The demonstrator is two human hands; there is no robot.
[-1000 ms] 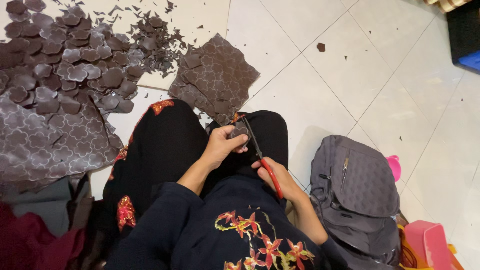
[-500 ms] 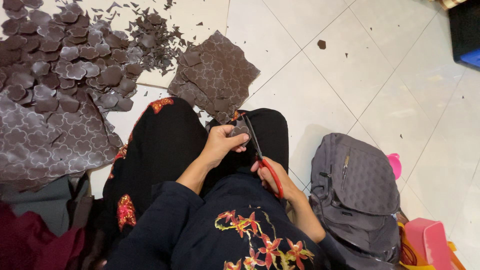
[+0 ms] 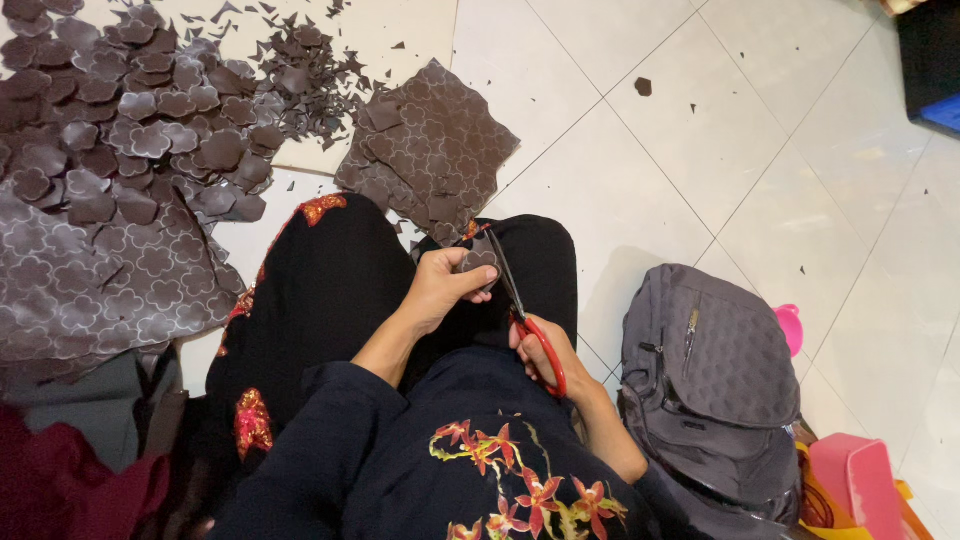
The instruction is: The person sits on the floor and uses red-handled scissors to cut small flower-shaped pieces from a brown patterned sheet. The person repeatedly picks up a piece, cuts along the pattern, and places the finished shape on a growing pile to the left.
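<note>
Head view: seated on the tiled floor [image 3: 650, 190], the person's left hand [image 3: 440, 290] has its grip closed on a small brown patterned cut-out [image 3: 478, 263] over the lap, and the right hand [image 3: 545, 350] has its grip closed through the handles of red scissors [image 3: 525, 320], blades at the cut-out's edge. A pile of cut shapes [image 3: 150, 140] lies at upper left, a stack of patterned squares [image 3: 430, 150] just past the knees, and a grey backpack [image 3: 710, 390] beside the right arm.

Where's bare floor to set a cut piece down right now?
Bare white tiles lie between the brown patterned stack, the grey backpack and the far right. Only one scrap sits there. The left is crowded: cut shapes and uncut sheet.
</note>
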